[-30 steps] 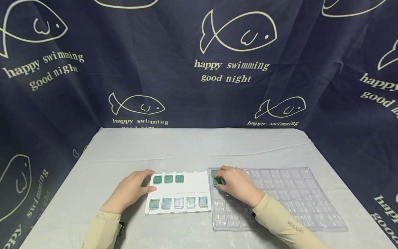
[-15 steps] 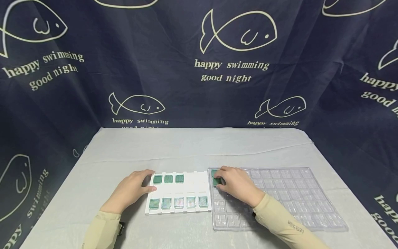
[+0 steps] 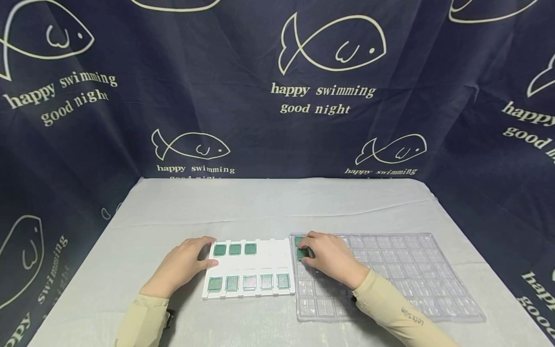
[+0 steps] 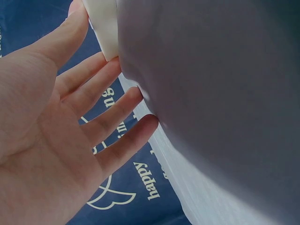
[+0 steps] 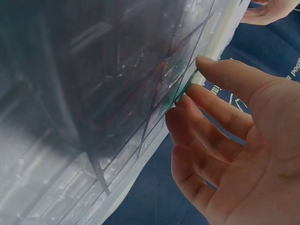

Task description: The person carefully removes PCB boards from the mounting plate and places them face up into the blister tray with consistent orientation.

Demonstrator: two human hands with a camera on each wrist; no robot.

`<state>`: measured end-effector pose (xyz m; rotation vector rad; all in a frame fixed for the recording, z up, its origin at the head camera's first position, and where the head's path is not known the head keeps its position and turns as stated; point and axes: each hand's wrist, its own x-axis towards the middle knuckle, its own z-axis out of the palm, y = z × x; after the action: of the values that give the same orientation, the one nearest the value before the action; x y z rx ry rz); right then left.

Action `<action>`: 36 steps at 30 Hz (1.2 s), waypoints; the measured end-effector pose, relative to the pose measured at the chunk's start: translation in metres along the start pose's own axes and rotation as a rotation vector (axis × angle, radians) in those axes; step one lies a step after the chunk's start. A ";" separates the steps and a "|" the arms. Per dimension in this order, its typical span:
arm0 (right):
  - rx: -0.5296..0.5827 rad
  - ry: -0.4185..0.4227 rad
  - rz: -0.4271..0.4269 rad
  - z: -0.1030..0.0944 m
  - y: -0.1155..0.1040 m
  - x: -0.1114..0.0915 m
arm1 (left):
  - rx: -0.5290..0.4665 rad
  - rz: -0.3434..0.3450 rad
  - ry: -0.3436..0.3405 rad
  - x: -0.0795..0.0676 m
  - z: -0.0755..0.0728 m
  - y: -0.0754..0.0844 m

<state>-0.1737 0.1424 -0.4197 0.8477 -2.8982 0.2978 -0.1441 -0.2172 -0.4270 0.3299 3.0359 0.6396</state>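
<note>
A white tray (image 3: 272, 255) bears small square green circuit boards, three in its far row and several in the near row (image 3: 231, 283). My left hand (image 3: 182, 262) rests at that tray's left edge, thumb on its side and index finger by the far corner. In the left wrist view the fingers (image 4: 117, 150) are spread and nearly straight. Over the far-left cells of the clear compartment tray (image 3: 392, 258), my right hand (image 3: 331, 255) pinches a green circuit board (image 3: 302, 253) between thumb and fingertips. The right wrist view shows this board (image 5: 184, 90) edge-on.
Another green circuit board (image 3: 298, 240) lies in the clear tray's far-left corner cell. Both trays stand side by side on a table with a pale cloth (image 3: 260, 202). A dark blue fish-print curtain (image 3: 251, 96) encloses the back and sides.
</note>
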 end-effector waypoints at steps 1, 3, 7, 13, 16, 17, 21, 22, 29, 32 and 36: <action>0.000 0.000 0.000 0.000 0.000 0.000 | 0.001 0.000 0.001 0.000 0.000 0.000; 0.001 -0.001 0.000 0.000 0.000 0.000 | 0.002 0.002 0.002 0.000 0.000 0.000; 0.000 -0.003 -0.006 -0.001 0.000 0.000 | 0.001 0.007 0.007 0.000 0.000 0.001; -0.007 -0.012 -0.008 -0.001 0.000 0.001 | 0.005 0.010 0.008 0.000 -0.001 0.001; -0.009 -0.018 -0.002 -0.001 0.000 0.000 | 0.003 0.011 0.008 0.000 -0.001 0.001; -0.009 -0.020 0.000 -0.001 0.000 0.000 | 0.002 0.012 0.007 0.000 -0.001 0.001; -0.007 -0.026 0.004 -0.001 0.000 0.000 | 0.006 0.011 0.007 0.000 -0.001 0.000; -0.007 -0.025 0.005 -0.001 0.000 0.000 | 0.008 0.012 0.008 0.000 0.000 0.000; -0.008 -0.024 0.003 -0.001 -0.001 0.000 | 0.007 0.017 0.011 0.001 0.000 0.000; -0.004 -0.030 0.011 -0.002 -0.002 0.000 | 0.005 0.012 0.005 0.000 0.000 0.000; 0.000 -0.034 0.023 -0.002 -0.002 0.000 | 0.003 0.008 0.004 0.000 0.000 0.000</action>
<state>-0.1724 0.1410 -0.4175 0.8282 -2.9407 0.2880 -0.1437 -0.2172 -0.4271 0.3415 3.0409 0.6370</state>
